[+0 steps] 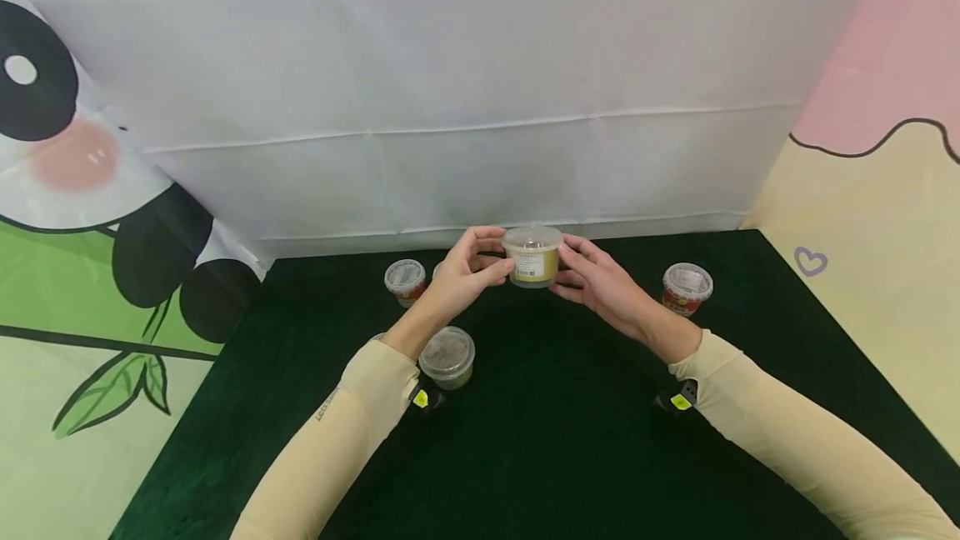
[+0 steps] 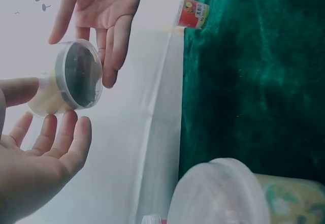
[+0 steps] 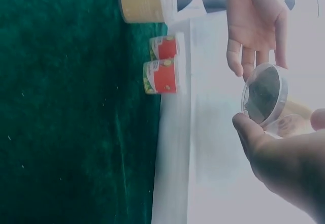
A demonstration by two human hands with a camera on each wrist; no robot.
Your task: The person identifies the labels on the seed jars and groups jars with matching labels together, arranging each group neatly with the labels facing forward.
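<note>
Between both hands, raised near the far edge of the table, is a round clear plastic tub [image 1: 534,261] with a lid and a yellow band bearing a white label. My left hand [image 1: 468,267] holds its left side, thumb in front and fingers behind. On the opposite side my right hand [image 1: 607,286] grips it with thumb and fingers. The left wrist view shows the tub's flat clear end [image 2: 83,74] tilted toward the camera, with the left fingertips [image 2: 67,125] on its side. In the right wrist view, the right thumb [image 3: 249,127] presses near the rim.
A lidded tub [image 1: 447,358] stands beside the left wrist. Farther back is a red-labelled tub [image 1: 405,280], with another partly hidden by the left hand. One more red-labelled tub [image 1: 686,288] stands on the right. Dark green cloth [image 1: 540,440] covers the table; a white sheet [image 1: 480,107] hangs behind.
</note>
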